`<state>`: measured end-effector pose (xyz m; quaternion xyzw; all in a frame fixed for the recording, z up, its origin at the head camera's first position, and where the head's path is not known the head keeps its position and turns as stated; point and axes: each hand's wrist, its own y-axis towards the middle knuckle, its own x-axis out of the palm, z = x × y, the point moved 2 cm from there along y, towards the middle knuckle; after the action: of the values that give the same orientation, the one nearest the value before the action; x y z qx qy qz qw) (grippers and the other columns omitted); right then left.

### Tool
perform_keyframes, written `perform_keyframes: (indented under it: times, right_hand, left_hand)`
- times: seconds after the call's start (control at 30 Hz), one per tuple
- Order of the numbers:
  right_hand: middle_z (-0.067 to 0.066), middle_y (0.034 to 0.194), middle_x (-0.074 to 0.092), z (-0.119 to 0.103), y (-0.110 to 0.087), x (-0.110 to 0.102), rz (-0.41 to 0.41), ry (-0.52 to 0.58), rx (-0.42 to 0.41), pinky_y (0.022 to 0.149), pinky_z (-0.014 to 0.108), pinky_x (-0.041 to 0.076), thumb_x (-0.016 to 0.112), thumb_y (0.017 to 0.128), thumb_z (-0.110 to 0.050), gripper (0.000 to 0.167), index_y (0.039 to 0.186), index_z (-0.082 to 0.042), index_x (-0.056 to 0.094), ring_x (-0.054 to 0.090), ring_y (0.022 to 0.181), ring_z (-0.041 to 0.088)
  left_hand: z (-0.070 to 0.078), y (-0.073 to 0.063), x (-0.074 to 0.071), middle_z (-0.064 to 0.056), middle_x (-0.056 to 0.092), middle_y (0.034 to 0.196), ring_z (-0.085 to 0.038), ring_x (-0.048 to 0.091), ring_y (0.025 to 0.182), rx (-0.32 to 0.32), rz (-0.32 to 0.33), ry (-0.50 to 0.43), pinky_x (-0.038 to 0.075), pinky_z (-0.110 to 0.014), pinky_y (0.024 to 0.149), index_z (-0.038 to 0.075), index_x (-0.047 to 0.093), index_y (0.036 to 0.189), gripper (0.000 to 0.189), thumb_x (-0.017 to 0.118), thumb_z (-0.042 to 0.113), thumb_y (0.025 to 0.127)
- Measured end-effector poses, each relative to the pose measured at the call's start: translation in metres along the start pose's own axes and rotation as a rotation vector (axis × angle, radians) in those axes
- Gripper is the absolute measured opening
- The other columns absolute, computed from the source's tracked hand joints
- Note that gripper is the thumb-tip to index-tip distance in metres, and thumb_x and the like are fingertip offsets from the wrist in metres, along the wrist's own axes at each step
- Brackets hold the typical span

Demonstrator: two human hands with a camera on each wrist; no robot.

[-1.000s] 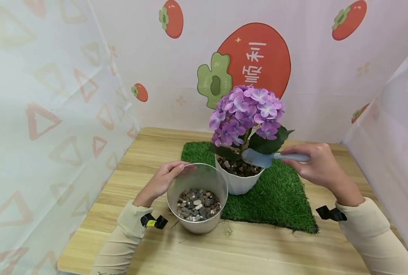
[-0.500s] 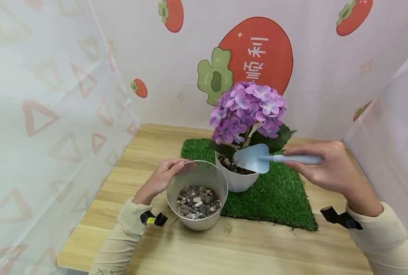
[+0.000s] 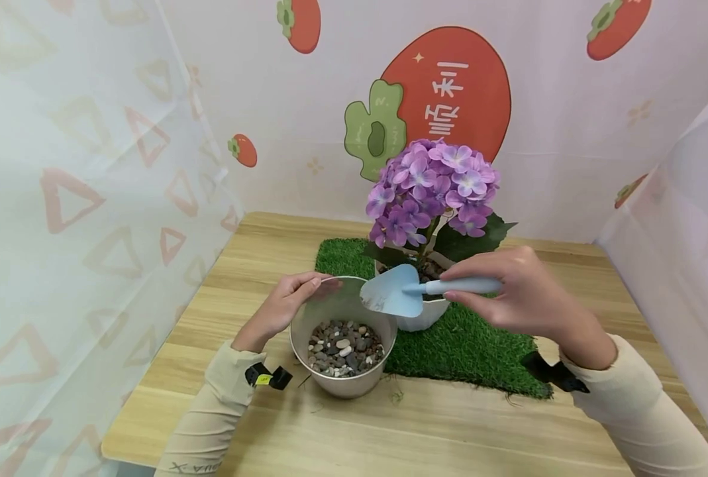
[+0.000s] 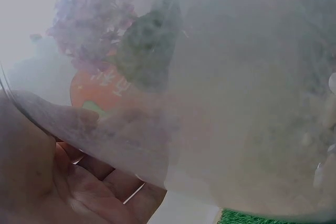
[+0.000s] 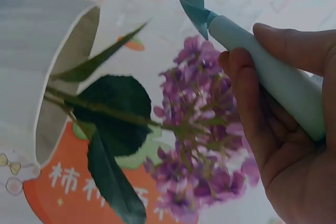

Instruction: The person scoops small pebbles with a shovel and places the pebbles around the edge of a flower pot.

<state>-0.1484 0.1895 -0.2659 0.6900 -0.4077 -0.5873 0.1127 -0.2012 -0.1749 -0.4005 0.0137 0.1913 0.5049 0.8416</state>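
My left hand [image 3: 282, 305] grips the far left rim of a translucent bucket [image 3: 348, 387], with pebbles [image 3: 344, 348] in its bottom. In the left wrist view, the fingers [image 4: 100, 190] show beneath the bucket's hazy wall [image 4: 226, 129]. The handle of a light blue trowel [image 3: 463, 285] is pinched in my right hand [image 3: 526, 295]. Its blade, smudged with dirt near the tip, overlaps the bucket's right rim. Behind stands a white pot [image 3: 419, 321] of soil and small stones, partly covered by trowel and hand, with a purple hydrangea [image 3: 431, 192] growing from it.
The pot is on a green artificial turf mat [image 3: 485, 358], and the bucket overlaps the mat's left edge. Both lie on a wooden table [image 3: 437, 430]. Printed sheets [image 3: 306, 179] enclose the back and sides. A few bits of grass [image 3: 397, 397] lie before the mat.
The trowel has come out from over the pot's soil and moved left to the bucket's rim, its blade turning on the way. The left hand and bucket have stayed put.
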Motion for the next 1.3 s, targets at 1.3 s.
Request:
perform_keyframes:
  times: [1.3]
  right_hand:
    - [-0.007, 0.060, 0.031, -0.011, 0.058, 0.148, -0.654, -0.320, 0.169, 0.043, 0.024, 0.030, 0.069, 0.075, 0.005, 0.042, 0.064, -0.022, 0.038, 0.031, 0.052, 0.009]
  left_hand:
    - [0.003, 0.002, 0.001, -0.024, 0.071, 0.136, -0.037, 0.066, 0.131, -0.018, 0.026, -0.010, 0.051, -0.024, 0.115, -0.006, 0.066, 0.134, 0.039, 0.041, 0.018, 0.115]
